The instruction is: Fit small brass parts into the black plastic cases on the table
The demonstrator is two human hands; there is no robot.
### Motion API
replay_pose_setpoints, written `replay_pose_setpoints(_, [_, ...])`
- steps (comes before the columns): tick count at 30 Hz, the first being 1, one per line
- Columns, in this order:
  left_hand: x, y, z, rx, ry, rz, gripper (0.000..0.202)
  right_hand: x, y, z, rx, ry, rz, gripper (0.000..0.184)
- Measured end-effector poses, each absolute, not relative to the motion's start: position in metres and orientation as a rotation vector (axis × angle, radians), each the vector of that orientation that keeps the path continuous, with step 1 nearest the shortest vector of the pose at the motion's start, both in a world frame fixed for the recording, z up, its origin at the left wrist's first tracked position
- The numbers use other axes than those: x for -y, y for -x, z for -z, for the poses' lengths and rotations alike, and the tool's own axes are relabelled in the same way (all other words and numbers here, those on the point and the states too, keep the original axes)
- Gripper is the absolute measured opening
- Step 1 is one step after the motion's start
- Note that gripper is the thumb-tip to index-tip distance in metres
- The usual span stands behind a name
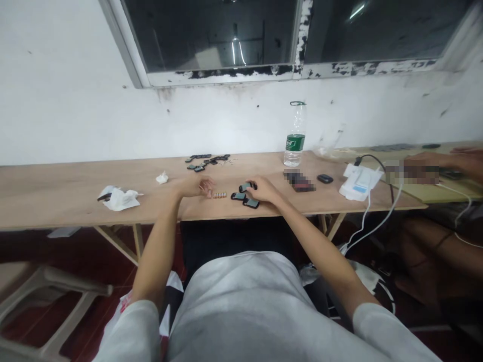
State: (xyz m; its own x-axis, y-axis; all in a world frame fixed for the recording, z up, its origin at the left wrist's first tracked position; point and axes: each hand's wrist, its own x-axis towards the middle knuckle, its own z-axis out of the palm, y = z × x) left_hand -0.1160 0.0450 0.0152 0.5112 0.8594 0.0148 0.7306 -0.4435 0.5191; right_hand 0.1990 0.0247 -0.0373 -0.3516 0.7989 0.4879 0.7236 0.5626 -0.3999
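- My left hand lies palm down on the bench, fingers loose and slightly spread, pinching nothing. Its fingertips are just beside a short row of small parts.
- My right hand is curved over three dark rectangular units with teal faces. My fingers touch the top unit, but I can't tell whether they are gripping it.
- The other two units lie close together under that hand, near the front edge of the bench, and the row of small parts sits between my hands.
- Farther back, near the wall, is a scattered cluster of dark pieces.
- To the left lie a crumpled tissue with something dark at its edge and a smaller wad of tissue.
- To the right stand a water bottle with a green label, a blurred flat object and a small black oval.
- Beyond those, a white charger lies on the bench, its white cable hanging over the edge.
- At the far right, a co-worker's hand reaches over a pale green board, partly blurred.
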Motion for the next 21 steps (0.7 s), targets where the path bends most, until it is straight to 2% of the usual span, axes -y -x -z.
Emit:
replay_pose_setpoints(4, [-0.044, 0.110, -0.014, -1.306, -2.302, -0.269, 0.052, -0.026, -0.199, 0.038, 2.149, 1.195, -0.149, 0.036])
replay_pose_setpoints(7, [-0.047, 0.110, -0.012, -1.321, -2.313, -0.272, 0.053, -0.013, -0.203, 0.019, 2.123, 1.050, -0.294, 0.036])
replay_pose_setpoints(9, [-0.049, 0.111, -0.011, -1.310, -2.313, -0.284, 0.056, 0.008, -0.205, -0.002, 2.253, 0.826, -0.585, 0.041])
replay_pose_setpoints(12, [-0.050, 0.114, -0.009, -1.273, -2.271, -0.352, 0.061, 0.053, -0.199, -0.026, 2.655, 0.394, -1.342, 0.047])
replay_pose_setpoints(14, [-0.050, 0.117, -0.010, -1.254, -2.203, -0.400, 0.064, 0.078, -0.182, -0.023, 2.774, 0.237, -1.749, 0.045])
replay_pose_setpoints(15, [-0.049, 0.119, -0.011, -1.247, -2.170, -0.414, 0.065, 0.086, -0.169, -0.013, 2.833, 0.162, -1.822, 0.041])
replay_pose_setpoints(17, [-0.046, 0.123, -0.013, -1.246, -2.149, -0.430, 0.066, 0.091, -0.141, 0.016, 3.000, 0.209, -1.730, 0.034])
replay_pose_setpoints(19, [-0.042, 0.127, -0.016, -1.270, -2.181, -0.453, 0.064, 0.079, -0.115, 0.050, 3.157, 0.522, -1.419, 0.030])
replay_pose_setpoints(21, [-0.039, 0.128, -0.019, -1.306, -2.205, -0.465, 0.062, 0.057, -0.100, 0.077, 3.049, 0.985, -1.152, 0.020])
